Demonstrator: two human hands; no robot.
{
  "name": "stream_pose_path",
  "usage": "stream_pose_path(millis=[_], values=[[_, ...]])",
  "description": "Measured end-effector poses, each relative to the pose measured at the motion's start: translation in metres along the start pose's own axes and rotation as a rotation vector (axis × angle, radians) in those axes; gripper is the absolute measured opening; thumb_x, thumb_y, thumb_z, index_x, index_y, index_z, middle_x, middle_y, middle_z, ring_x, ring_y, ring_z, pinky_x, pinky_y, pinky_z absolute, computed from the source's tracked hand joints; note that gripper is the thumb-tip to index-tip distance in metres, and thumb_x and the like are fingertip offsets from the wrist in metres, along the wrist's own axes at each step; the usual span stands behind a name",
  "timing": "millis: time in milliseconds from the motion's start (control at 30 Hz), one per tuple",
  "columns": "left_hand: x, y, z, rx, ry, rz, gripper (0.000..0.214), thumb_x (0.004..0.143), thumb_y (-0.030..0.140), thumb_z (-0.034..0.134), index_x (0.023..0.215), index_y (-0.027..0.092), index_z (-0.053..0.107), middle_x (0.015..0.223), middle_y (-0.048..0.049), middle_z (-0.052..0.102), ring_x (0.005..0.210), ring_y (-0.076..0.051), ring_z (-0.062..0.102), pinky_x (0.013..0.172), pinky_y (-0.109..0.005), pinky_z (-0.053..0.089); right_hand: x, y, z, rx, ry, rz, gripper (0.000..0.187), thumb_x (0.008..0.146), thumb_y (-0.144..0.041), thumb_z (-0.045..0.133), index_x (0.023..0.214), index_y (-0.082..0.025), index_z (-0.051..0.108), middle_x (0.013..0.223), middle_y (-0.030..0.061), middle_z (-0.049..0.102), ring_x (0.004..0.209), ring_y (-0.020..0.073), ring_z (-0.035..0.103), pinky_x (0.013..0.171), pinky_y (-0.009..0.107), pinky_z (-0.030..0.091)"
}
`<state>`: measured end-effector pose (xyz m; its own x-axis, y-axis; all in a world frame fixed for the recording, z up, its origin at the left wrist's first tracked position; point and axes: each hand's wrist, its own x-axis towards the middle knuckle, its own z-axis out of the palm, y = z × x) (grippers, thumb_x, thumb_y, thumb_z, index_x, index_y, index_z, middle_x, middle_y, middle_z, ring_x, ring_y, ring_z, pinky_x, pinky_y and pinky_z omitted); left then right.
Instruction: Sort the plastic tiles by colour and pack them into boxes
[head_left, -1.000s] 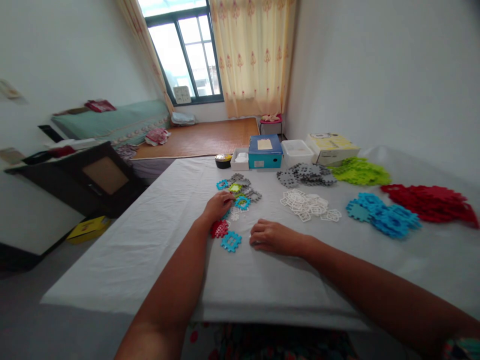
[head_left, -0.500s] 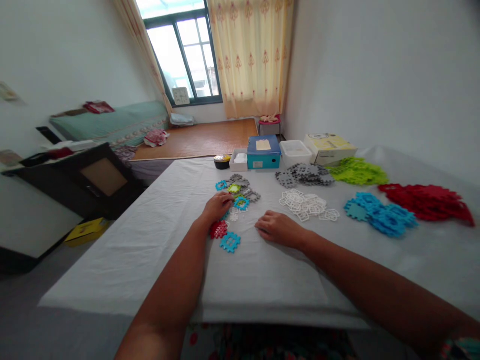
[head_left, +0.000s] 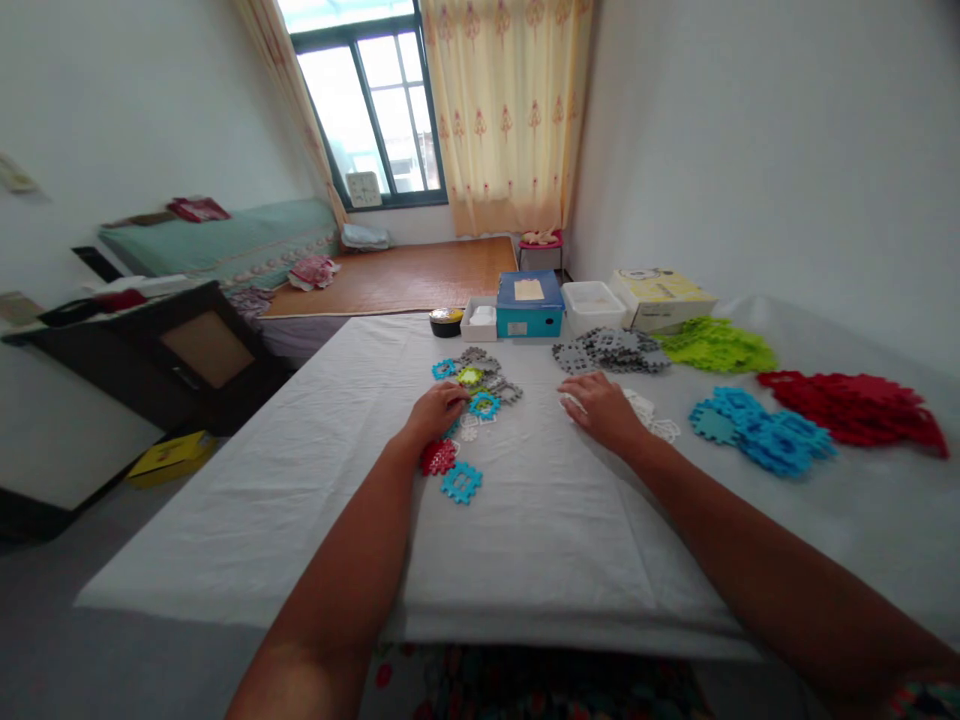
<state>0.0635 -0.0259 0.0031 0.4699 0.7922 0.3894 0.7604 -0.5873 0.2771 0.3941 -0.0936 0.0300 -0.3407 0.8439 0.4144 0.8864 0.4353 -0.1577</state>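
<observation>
My left hand (head_left: 436, 412) rests at the near left side of a small mixed pile, its fingers curled and pressed together; what they hold, if anything, is hidden. Around it lie a red notched plastic piece (head_left: 439, 457), a blue square piece (head_left: 452, 488), a lime piece (head_left: 466, 378), a second blue piece (head_left: 489, 414) and several grey pieces (head_left: 480, 357). My right hand (head_left: 601, 408) reaches over the heap of white plastic pieces (head_left: 664, 430) and covers most of it. Its fingers stretch forward, with the thumb apart from them.
Sorted heaps of grey (head_left: 611, 352), lime (head_left: 720, 345), blue (head_left: 780, 442) and red pieces (head_left: 847, 400) lie along the right. Behind them stand a blue shoebox (head_left: 529, 310), a white plastic tub (head_left: 592, 308) and a yellow box (head_left: 664, 298). A white cloth covers the table (head_left: 300, 480).
My right hand has moved right and away from me, from the bare cloth onto the white heap, and its fingers have spread. My left hand has stayed at the mixed pile.
</observation>
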Motion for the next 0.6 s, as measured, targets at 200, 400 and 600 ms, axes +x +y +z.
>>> stream_pose_path(millis=[200,400,600], values=[[0.001,0.004,-0.001,-0.012,0.007,-0.018,0.024,0.083,0.021,0.053,0.099,0.023,0.072,0.105,-0.0041,0.069,0.101,-0.019,0.062,0.096,-0.033,0.048,-0.001,-0.049,0.027,0.212,-0.119,-0.301,0.041,0.096,-0.036,0.044,0.13,-0.016,0.055,0.129,0.0119,0.06,0.12,0.0243,0.049,0.102,0.042,0.04],[0.001,0.001,0.002,-0.004,0.014,-0.02,0.024,0.085,0.022,0.053,0.099,0.022,0.072,0.106,-0.0047,0.068,0.102,-0.019,0.061,0.097,-0.033,0.047,0.001,-0.067,0.033,0.15,-0.289,-0.3,0.057,0.097,-0.046,0.039,0.145,-0.016,0.038,0.147,0.0115,0.044,0.135,0.0255,0.037,0.108,0.044,0.032],[0.001,0.003,0.0,-0.005,0.006,-0.017,0.024,0.085,0.025,0.053,0.099,0.022,0.072,0.105,-0.0046,0.069,0.102,-0.019,0.061,0.097,-0.034,0.047,0.002,-0.066,0.032,0.153,-0.268,-0.292,0.053,0.098,-0.046,0.034,0.144,-0.019,0.041,0.145,0.011,0.046,0.134,0.0243,0.036,0.107,0.044,0.031]])
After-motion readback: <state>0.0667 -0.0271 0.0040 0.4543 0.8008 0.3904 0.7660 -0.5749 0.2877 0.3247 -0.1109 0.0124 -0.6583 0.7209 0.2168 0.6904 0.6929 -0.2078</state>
